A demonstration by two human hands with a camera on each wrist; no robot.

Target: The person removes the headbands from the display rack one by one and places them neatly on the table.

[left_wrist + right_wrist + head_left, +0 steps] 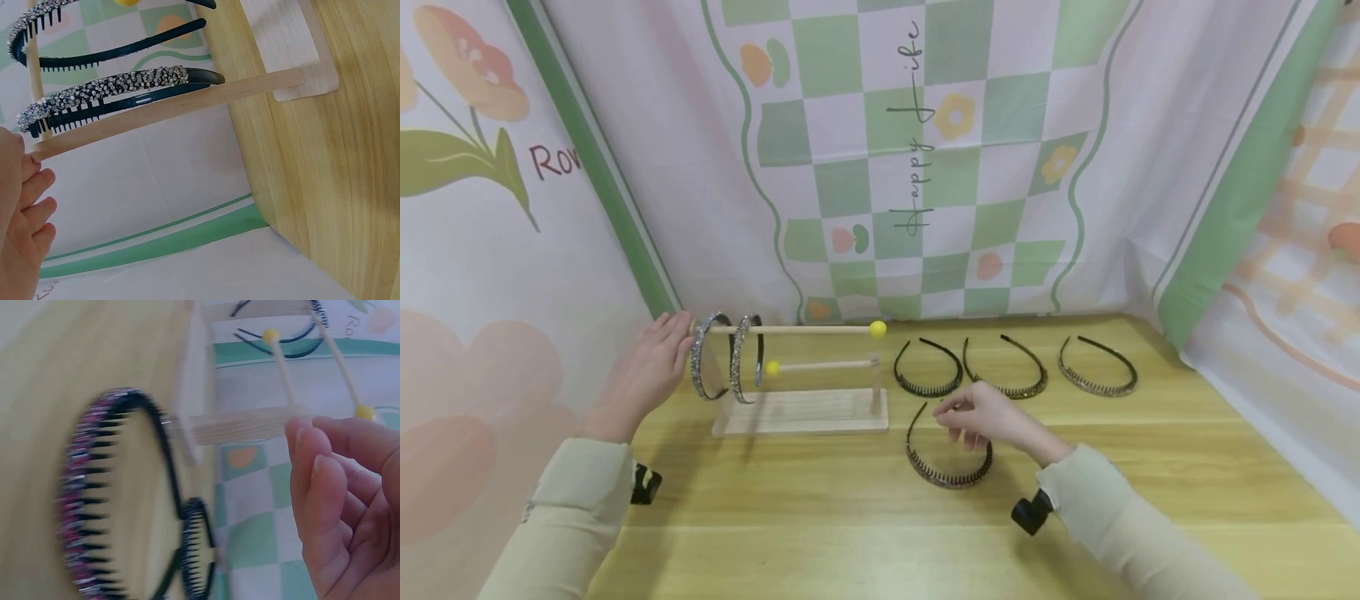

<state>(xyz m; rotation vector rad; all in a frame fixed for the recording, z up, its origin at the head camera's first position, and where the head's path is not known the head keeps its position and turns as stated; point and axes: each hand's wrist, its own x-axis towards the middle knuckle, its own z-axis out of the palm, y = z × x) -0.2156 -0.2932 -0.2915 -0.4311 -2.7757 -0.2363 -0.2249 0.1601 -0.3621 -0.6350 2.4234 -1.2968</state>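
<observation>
In the head view, my left hand [655,362] holds the top of the left upright of a wooden headband stand [808,423]. In the left wrist view, its fingertips [42,212] lie beside the upright's end. Two glittery silver headbands, one near [698,358] and one farther along [739,358], hang from the upper rod beside that hand. My right hand [988,417] hovers over a dark toothed headband [951,480] with reddish sparkle; thumb and fingers are close together, loosely bent, with nothing between them.
Three more toothed headbands, left [928,390], middle [1026,392] and right [1101,388], lie behind the right hand on the wooden table [850,533]. Yellow balls tip the upper rod [877,329] and lower rod [773,367]. Printed curtains [895,167] surround the table.
</observation>
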